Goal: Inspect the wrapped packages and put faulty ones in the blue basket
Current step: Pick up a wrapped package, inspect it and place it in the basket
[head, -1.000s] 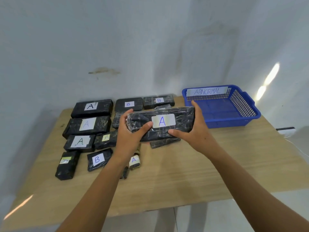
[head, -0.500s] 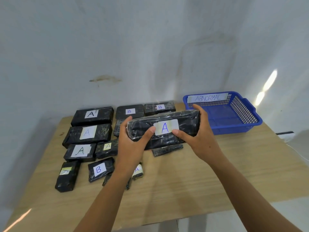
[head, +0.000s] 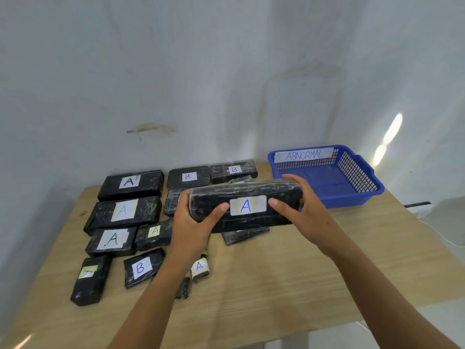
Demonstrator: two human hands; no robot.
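Package, long, black-wrapped, white label "A": held level above the worktop, label facing the camera, near the blue basket and to its left. Left grip: curled round the package's left end, thumb pressed on the front face. Right grip: curled round the right end, thumb just beside the label. Blue basket: far right of the worktop, tag "ABNORMAL" on its back wall. Other packages: black-wrapped, various sizes, lying flat in rows on the left of the worktop, most labelled A or B; narrow package lying beneath the held one. Wall: white, stained, behind.
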